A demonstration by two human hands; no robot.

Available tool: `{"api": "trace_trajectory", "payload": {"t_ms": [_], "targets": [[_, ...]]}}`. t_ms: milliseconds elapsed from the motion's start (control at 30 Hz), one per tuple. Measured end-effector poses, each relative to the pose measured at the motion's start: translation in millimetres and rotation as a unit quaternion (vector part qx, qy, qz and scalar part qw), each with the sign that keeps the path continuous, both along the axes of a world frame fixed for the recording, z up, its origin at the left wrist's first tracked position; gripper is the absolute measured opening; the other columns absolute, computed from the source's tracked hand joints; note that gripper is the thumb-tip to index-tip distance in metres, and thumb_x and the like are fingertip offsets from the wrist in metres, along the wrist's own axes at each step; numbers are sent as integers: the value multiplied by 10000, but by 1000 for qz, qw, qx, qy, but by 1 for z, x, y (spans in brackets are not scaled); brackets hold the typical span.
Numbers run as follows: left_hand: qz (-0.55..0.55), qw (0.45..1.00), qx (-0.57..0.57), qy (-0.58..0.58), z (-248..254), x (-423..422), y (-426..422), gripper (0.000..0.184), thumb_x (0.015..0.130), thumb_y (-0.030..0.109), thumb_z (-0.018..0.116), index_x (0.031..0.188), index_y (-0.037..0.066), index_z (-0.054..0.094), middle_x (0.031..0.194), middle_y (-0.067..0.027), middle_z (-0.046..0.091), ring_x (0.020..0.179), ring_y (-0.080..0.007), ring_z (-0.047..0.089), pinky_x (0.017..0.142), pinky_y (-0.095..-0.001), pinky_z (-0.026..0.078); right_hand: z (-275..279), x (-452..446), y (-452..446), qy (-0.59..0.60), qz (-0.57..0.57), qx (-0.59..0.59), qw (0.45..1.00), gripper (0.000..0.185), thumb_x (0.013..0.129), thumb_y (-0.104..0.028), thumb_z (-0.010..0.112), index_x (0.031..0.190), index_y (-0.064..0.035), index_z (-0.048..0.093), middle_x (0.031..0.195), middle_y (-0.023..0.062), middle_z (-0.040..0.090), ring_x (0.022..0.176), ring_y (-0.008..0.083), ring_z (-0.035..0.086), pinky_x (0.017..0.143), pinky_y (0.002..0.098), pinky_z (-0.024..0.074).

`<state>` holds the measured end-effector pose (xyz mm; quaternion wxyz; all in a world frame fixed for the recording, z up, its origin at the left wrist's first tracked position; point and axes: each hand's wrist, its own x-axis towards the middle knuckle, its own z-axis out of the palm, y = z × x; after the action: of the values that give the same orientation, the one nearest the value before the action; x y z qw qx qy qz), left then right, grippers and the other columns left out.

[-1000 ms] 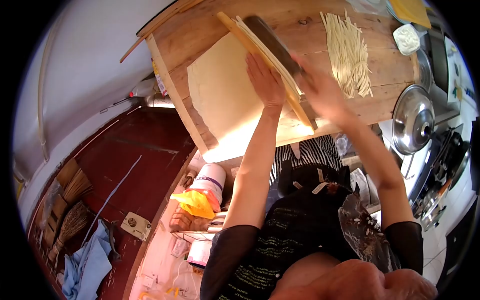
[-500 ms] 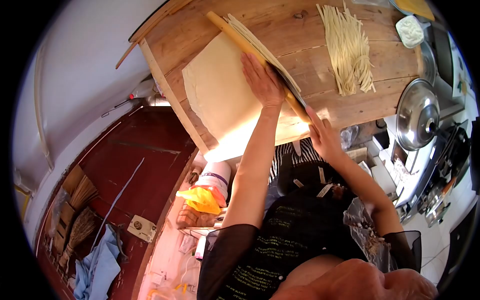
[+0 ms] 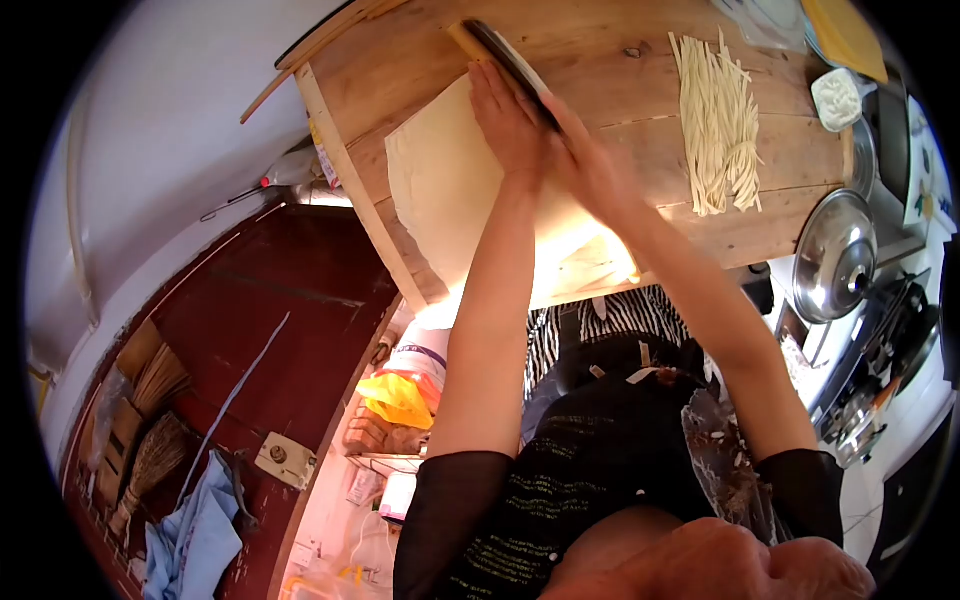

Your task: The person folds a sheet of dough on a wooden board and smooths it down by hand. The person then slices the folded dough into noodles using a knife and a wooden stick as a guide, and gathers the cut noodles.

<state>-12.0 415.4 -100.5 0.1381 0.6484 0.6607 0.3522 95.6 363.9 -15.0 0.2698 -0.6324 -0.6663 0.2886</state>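
A pale sheet of dough [image 3: 440, 180] lies on the wooden table. My left hand [image 3: 510, 120] rests flat, fingers stretched out, over the yellow wooden rolling pin [image 3: 463, 38] along the sheet's right edge. Beside the pin runs the dark blade of a knife [image 3: 505, 62]. My right hand [image 3: 590, 165] is closed at the blade's near end, slightly blurred, and it hides the handle. Past the blade a thin strip of cut dough [image 3: 524, 62] shows. To the right lies a bundle of cut noodles [image 3: 715, 125].
A white tub of white powder [image 3: 838, 98] stands at the table's right end. Near it are a yellow board [image 3: 845, 35] and clear plastic. A metal lid [image 3: 836, 255] sits below the table's right corner. Bright sunlight falls on the near edge.
My right hand and the knife have slid up along the rolling pin, away from my body, and now sit against my left hand. The view has shifted slightly.
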Motion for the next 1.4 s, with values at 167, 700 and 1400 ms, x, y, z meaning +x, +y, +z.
{"api": "trace_trajectory", "payload": {"t_ms": [167,700,1400], "targets": [[0,1000,-21,7,13,13,-24,579,954,189,392,1437,-83,224,1476,-303,242,1347,-445,270,1118,-508,206,58,4,90,-25,28,-98,994,480,866,-167,533,1345,-179,502,794,182,652,668,349,634,648,419,496],[-21,997,-75,4,13,45,-99,582,1002,255,277,1445,-101,153,1485,-327,185,1369,-466,211,1129,-520,159,49,106,-213,-29,24,-97,995,562,869,-104,598,1401,-192,440,723,108,515,580,304,542,509,384,469],[-15,994,-57,86,1,-5,9,570,968,223,363,1429,-85,231,1492,-275,233,1391,-399,220,1148,-488,168,21,-17,71,44,0,26,999,529,874,-126,575,1385,-188,452,777,199,636,671,370,611,616,443,490]]}}
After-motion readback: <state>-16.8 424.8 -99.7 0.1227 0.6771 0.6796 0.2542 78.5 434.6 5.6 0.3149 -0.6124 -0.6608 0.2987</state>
